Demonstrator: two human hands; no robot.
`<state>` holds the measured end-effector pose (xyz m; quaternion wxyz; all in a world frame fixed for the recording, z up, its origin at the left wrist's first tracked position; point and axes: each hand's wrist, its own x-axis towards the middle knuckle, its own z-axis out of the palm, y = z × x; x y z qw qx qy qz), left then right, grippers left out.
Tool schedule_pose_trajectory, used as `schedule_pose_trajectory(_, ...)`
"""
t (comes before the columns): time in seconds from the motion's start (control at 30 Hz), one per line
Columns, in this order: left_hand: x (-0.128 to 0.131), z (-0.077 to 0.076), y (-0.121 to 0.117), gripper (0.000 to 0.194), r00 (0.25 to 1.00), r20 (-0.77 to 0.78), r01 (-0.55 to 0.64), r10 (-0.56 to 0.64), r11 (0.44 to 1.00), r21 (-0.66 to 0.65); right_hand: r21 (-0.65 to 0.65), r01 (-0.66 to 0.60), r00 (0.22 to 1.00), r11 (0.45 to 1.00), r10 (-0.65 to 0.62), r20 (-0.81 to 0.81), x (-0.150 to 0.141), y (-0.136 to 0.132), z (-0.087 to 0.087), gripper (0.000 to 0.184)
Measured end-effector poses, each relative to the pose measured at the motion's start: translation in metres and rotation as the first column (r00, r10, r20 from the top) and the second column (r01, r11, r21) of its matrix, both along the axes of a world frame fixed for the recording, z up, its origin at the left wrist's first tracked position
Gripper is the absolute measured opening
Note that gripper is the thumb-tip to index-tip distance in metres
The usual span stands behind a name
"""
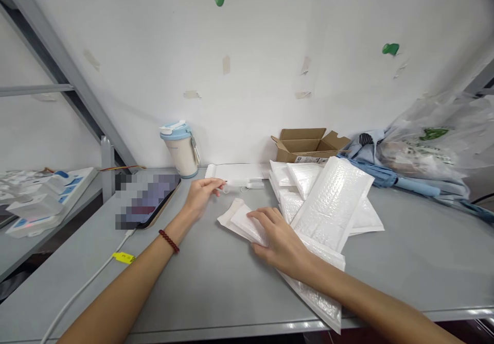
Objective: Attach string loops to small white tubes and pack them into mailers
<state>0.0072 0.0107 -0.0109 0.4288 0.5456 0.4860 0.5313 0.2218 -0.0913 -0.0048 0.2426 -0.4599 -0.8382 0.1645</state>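
My left hand [203, 194], with a dark red bead bracelet on its wrist, pinches the left end of a small clear plastic packet [252, 183]. Something thin and looped shows inside the packet, too small to name. My right hand [280, 241] grips a white bubble mailer [316, 295] near its flap end, thumb below and fingers on top. The mailer slants across the grey table toward the front edge. Beyond it lies a loose pile of further white bubble mailers [328, 205]. A flat white sheet or pouch [239, 171] lies behind the packet, against the wall.
A phone [154, 200] on a white charging cable [96, 274] lies at left. A cream tumbler with a blue lid [181, 151] stands by the wall. An open cardboard box [303, 145], folded blue umbrella [409, 184] and plastic bag [432, 138] are at back right. Power strips [54, 200] sit far left.
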Motion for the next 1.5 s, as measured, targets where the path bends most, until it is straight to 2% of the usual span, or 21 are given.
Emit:
schedule_pose_trajectory(0.07, -0.010, 0.002, 0.004, 0.020, 0.998, 0.052, -0.038, 0.037, 0.999, 0.007, -0.016, 0.015, 1.000, 1.000, -0.015, -0.016, 0.000, 0.000, 0.001, 0.052)
schedule_pose_trajectory(0.2, -0.024, 0.003, 0.008, 0.019, 1.000, -0.013, -0.013, 0.013, 0.999, -0.034, -0.033, 0.048, 0.998, 0.998, -0.049, -0.037, 0.001, 0.000, 0.001, 0.051)
schedule_pose_trajectory(0.37, -0.012, 0.008, -0.002, 0.018, 0.990, -0.093, 0.097, -0.108, 0.989, -0.113, -0.034, 0.048, 0.998, 0.998, -0.049, -0.035, -0.001, 0.001, 0.000, 0.051)
schedule_pose_trajectory(0.47, -0.004, 0.012, -0.009, 0.019, 0.982, -0.116, 0.137, -0.149, 0.986, -0.099, -0.026, 0.050, 0.998, 0.998, -0.051, -0.036, -0.001, 0.001, 0.000, 0.051)
schedule_pose_trajectory(0.53, -0.005, 0.014, -0.010, 0.020, 0.991, -0.085, 0.104, -0.108, 0.994, -0.043, -0.026, 0.051, 0.998, 0.998, -0.051, -0.035, -0.001, 0.001, -0.001, 0.052)
schedule_pose_trajectory(0.67, -0.008, 0.015, -0.009, 0.019, 0.995, 0.094, -0.038, 0.034, 0.999, 0.036, -0.019, 0.040, 0.999, 0.999, -0.041, -0.035, -0.001, 0.000, -0.001, 0.052)
schedule_pose_trajectory(0.73, -0.007, 0.016, -0.009, 0.018, 0.984, 0.164, -0.071, 0.062, 0.996, 0.054, -0.021, 0.042, 0.999, 0.999, -0.043, -0.029, -0.001, 0.000, 0.000, 0.052)
schedule_pose_trajectory(0.8, -0.004, 0.017, -0.011, 0.018, 0.977, 0.206, -0.061, 0.049, 0.997, 0.053, -0.023, 0.046, 0.999, 0.999, -0.046, -0.022, -0.001, 0.000, 0.000, 0.052)
schedule_pose_trajectory(0.9, 0.001, 0.019, -0.015, 0.016, 0.978, 0.207, 0.042, -0.033, 0.998, -0.041, -0.011, 0.044, 0.999, 0.999, -0.044, -0.020, -0.001, 0.000, -0.001, 0.052)
schedule_pose_trajectory(0.97, 0.003, 0.018, -0.017, 0.017, 0.977, 0.168, 0.157, -0.131, 0.976, -0.150, -0.007, 0.043, 0.999, 0.999, -0.043, -0.024, -0.001, 0.000, -0.002, 0.052)
schedule_pose_trajectory(1.07, 0.004, 0.014, -0.019, 0.014, 0.960, 0.083, 0.279, -0.267, 0.906, -0.317, -0.012, 0.045, 0.998, 0.999, -0.045, -0.031, -0.001, 0.000, -0.002, 0.052)
schedule_pose_trajectory(1.17, 0.005, 0.011, -0.019, 0.012, 0.943, -0.080, 0.268, -0.323, 0.879, -0.394, -0.021, 0.048, 0.998, 0.999, -0.049, -0.028, -0.001, 0.000, -0.002, 0.053)
schedule_pose_trajectory(1.27, 0.006, 0.010, -0.018, 0.011, 0.928, -0.241, 0.197, -0.283, 0.924, -0.329, -0.024, 0.049, 0.999, 0.999, -0.049, -0.019, -0.001, 0.000, -0.002, 0.053)
schedule_pose_trajectory(1.37, 0.008, 0.009, -0.018, 0.009, 0.903, -0.347, 0.174, -0.253, 0.954, -0.244, -0.029, 0.047, 0.999, 0.998, -0.047, -0.016, -0.001, 0.000, -0.001, 0.053)
schedule_pose_trajectory(1.5, 0.014, 0.007, -0.024, 0.010, 0.818, -0.529, 0.187, -0.225, 0.974, -0.125, -0.040, 0.044, 0.998, 0.998, -0.045, -0.032, -0.001, 0.001, -0.001, 0.053)
